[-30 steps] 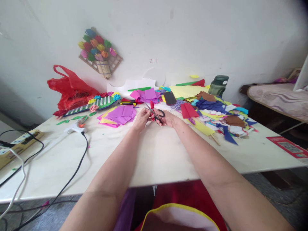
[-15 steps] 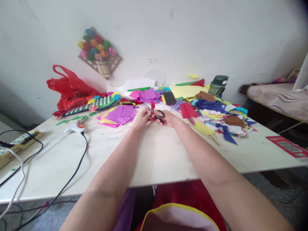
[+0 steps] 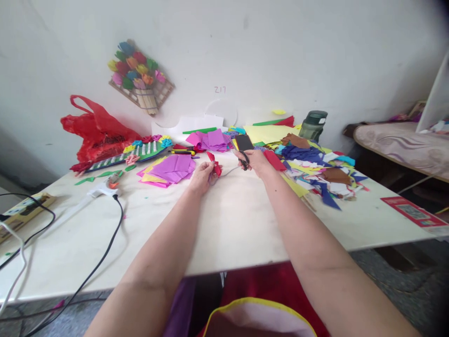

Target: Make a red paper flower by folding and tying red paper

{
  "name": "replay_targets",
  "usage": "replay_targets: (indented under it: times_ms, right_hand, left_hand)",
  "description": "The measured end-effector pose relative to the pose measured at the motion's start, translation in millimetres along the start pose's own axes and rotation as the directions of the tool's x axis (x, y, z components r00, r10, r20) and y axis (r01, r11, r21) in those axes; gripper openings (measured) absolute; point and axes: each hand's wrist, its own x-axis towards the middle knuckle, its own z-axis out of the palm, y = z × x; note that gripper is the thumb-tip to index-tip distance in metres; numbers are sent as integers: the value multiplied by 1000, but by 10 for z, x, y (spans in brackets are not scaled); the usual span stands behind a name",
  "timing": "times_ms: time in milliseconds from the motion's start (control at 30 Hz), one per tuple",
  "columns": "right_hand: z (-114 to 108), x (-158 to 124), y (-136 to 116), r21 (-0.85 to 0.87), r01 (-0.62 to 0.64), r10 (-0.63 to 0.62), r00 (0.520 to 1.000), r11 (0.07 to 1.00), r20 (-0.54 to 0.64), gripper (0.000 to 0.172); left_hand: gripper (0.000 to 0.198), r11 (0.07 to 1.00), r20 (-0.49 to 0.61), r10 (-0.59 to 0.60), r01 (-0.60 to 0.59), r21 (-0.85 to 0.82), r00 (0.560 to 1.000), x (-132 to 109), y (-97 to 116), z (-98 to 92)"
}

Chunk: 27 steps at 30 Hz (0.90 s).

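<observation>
My left hand (image 3: 202,178) is closed, its fingertips pinching a small folded piece of red paper (image 3: 216,167) above the table. From its fingers a thin greyish thread (image 3: 229,172) trails to the right. Off to the right, my right hand (image 3: 257,161) grips black-handled scissors (image 3: 244,160), their blades pointing away toward the back and apart from the red paper. Under and behind the scissors lies a dark, flat, phone-like object (image 3: 244,142). A sheet of red paper (image 3: 274,160) rests beside my right hand.
Purple and yellow sheets (image 3: 168,169) lie left of my hands. Mixed paper and fabric scraps (image 3: 315,168) cover the right side. A glue gun (image 3: 105,187) with a black cord is at the left, near a power strip (image 3: 28,213). A green bottle (image 3: 315,125) stands behind.
My right hand has drawn the scissors away from the red paper, rightward and slightly back. My left hand keeps the paper, now a little further left. The view has shifted slightly.
</observation>
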Motion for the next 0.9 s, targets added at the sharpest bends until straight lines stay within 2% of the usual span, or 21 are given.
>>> replay_targets:
  times_ms: [100,200,267,400,567,900]
  right_hand:
    - [-99,56,53,-363,-103,62,990,926,-123,37]
    - [-215,80,87,-643,-175,40,975,746,-219,43]
    - [-297,81,95,-741,-226,7,958,633,-286,47]
    - [-451,71,115,-788,-306,24,937,535,-348,43]
    - [-594,52,150,-775,-388,114,916,499,-385,39]
    - [-713,-3,213,-750,-517,174,853,412,-492,44]
  left_hand:
    - [19,1000,59,23,-21,-23,998,-10,2,8]
    - [23,1000,97,18,-16,-24,995,-35,11,37]
    - [25,1000,110,18,-17,-7,994,-57,17,67]
    - [26,999,96,7,-11,44,995,-83,9,117]
    - [29,999,121,7,-13,46,993,-60,-36,118]
    - [21,998,89,12,-5,-70,996,-52,-25,88]
